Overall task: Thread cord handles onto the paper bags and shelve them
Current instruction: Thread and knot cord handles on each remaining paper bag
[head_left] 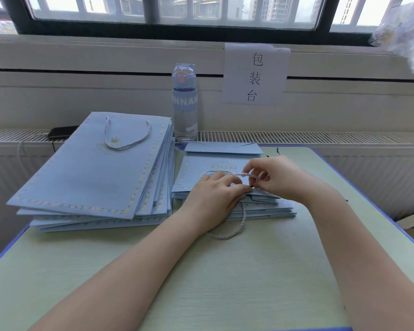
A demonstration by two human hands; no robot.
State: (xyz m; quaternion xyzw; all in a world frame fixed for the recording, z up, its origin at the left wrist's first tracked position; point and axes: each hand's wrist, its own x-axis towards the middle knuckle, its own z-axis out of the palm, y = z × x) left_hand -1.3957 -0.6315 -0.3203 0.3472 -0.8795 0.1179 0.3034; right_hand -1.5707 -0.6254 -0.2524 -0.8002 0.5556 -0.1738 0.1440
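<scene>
A flat light-blue paper bag (196,173) tops a small stack at the table's middle. My left hand (215,197) presses on its near edge, fingers pinching the rim. My right hand (280,177) pinches the end of a white twisted cord (239,175) that arcs over the bag near its rim. A second cord loop (239,225) hangs from the bag's near side onto the table. To the left lies a taller stack of blue bags (93,168); the top one carries a cord handle (129,134).
A clear water bottle (185,103) stands behind the stacks by the wall. A paper sign (255,75) hangs on the wall. A dark phone (62,132) lies on the radiator ledge at left. The green table (225,283) has a blue rim.
</scene>
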